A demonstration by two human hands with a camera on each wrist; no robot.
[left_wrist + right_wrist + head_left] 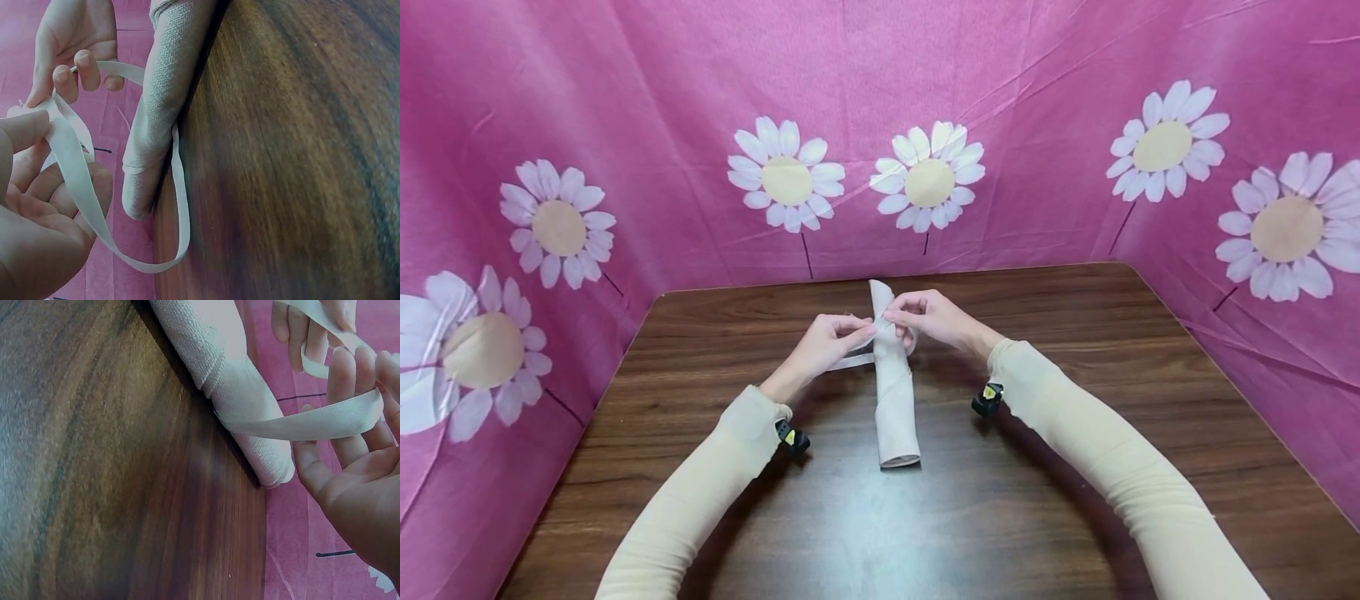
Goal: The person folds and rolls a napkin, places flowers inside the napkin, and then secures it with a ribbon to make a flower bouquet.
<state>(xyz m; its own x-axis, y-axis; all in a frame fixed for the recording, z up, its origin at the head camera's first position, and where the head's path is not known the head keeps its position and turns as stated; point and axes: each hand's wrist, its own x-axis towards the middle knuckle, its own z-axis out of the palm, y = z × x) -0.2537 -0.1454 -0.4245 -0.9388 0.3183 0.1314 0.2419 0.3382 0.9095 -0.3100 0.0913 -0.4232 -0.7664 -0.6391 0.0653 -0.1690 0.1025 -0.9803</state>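
A rolled cream cloth [895, 417] lies lengthwise on the table, its near end showing a flattened opening. A white ribbon [78, 172] passes under the roll and comes up on both sides. Above the roll's far part, my left hand [823, 343] pinches the ribbon between thumb and fingers. Opposite it, my right hand [942, 319] holds the other stretch of ribbon [319, 419], which runs over its curled fingers. Both hands meet close together over the cloth, and the ribbon crosses between their fingertips. Whether a knot has formed there is hard to make out.
The dark wooden table [1000, 517] reaches back to a pink curtain [850, 67] printed with white daisies, which encloses the far side and both flanks. A small black camera [987, 400] is strapped at the right wrist, another camera [792, 437] at the left.
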